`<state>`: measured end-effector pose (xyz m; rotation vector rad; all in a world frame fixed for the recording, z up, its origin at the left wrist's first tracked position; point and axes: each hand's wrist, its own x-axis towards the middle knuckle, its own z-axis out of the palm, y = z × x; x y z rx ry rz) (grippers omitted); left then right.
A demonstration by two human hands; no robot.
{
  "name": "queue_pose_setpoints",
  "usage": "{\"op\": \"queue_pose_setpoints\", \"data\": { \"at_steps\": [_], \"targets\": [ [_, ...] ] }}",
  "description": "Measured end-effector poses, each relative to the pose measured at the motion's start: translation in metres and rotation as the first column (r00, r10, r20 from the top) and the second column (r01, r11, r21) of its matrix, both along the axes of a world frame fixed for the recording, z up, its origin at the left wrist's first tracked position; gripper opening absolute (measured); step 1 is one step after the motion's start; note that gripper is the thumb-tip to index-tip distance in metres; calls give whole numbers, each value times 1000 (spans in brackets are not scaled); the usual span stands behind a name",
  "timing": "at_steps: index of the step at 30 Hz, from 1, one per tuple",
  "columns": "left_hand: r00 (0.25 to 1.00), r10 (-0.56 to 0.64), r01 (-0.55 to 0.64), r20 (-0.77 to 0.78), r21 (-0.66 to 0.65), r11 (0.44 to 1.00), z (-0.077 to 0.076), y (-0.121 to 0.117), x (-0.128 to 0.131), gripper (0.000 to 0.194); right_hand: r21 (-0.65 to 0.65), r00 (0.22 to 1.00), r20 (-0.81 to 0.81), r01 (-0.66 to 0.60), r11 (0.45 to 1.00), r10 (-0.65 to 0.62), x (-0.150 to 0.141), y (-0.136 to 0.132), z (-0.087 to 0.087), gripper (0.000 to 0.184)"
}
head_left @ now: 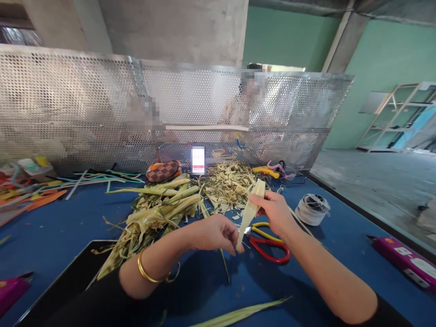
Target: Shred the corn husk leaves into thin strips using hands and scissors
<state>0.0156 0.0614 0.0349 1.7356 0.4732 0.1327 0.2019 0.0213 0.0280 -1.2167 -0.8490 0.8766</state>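
Note:
A pale strip of corn husk (250,212) slants between my two hands above the blue table. My right hand (272,209) pinches its upper part between thumb and fingers. Lower down, my left hand (220,232) has its fingertips closed at the strip's narrow end. Just behind and right of that end lie scissors (270,252) with one red and one yellow handle. A heap of long husks (161,209) lies beyond my left forearm, and a pile of small husk scraps (230,181) is farther back. Near the front edge rests a single green husk (241,313).
A roll of white cord (312,210) stands at right, near a purple tool (405,261). A black tray (57,281) is at front left. A lit phone (198,160) stands at the back before a perforated metal screen (190,100), with people behind it.

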Motion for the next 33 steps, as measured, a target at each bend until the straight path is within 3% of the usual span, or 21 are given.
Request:
{"op": "queue_pose_setpoints", "data": {
  "at_steps": [1,3,5,7,12,17,20,27,33],
  "targets": [
    [1000,-3,4,-22,55,998,5,2,-3,20,-18,999,29,-45,999,46,-5,-3,1,26],
    [970,234,-239,66,93,967,15,6,-5,26,-72,984,93,-146,987,152,-16,-8,2,25],
    [879,440,-454,184,46,890,19,7,-3,25,-121,959,146,-227,966,244,-26,-13,1,24],
    [816,513,-523,265,-38,852,18,5,2,27,-151,940,176,-268,952,292,-35,-16,-1,21],
    [688,614,-590,387,-196,784,7,-4,11,22,-166,917,221,-299,940,331,-46,-22,-1,22],
    [720,602,-575,346,-189,796,4,-4,11,16,-50,946,67,-315,948,318,-42,-24,5,32],
    [719,617,-584,321,-201,786,4,-3,11,18,-25,967,48,-250,968,251,-37,-22,4,34],
    [732,604,-547,315,-256,797,5,-6,12,18,-1,979,123,-166,986,165,-35,-19,0,33],
    [706,641,-601,303,-223,767,3,-6,13,11,16,967,194,-173,985,167,-38,-20,0,34]
  ]
}}
